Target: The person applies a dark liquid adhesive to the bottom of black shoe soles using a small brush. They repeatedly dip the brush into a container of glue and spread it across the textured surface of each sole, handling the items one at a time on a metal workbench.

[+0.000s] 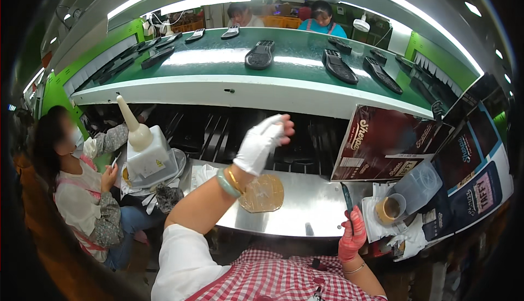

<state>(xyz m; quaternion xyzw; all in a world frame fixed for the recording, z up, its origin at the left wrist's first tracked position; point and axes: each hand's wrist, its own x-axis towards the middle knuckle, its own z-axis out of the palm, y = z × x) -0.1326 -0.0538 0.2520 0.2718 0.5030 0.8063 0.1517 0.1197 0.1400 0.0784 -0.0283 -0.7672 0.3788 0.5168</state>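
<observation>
My left hand (pixel 265 140), in a white glove with bare fingertips, reaches over the metal bench (pixel 305 208) in front of the dark rack below the conveyor. Its fingers are bent and a little apart, and I see nothing held in them. A tan, rounded flat pad (pixel 263 193) lies on the bench beneath that wrist. At the bench's right end my right hand (pixel 352 235), in a red glove, is closed around a slim dark tool (pixel 347 197). The tool stands up from the fist; whether it is a brush I cannot tell.
A green conveyor (pixel 213 55) carries several dark shoe soles (pixel 260 54). Right of the bench are a cup of tan stuff (pixel 388 209), a clear plastic container (pixel 417 183) and cardboard panels (pixel 382 142). On the left, a co-worker (pixel 82 192) sits by a white box with a cone-shaped spout (pixel 144 148).
</observation>
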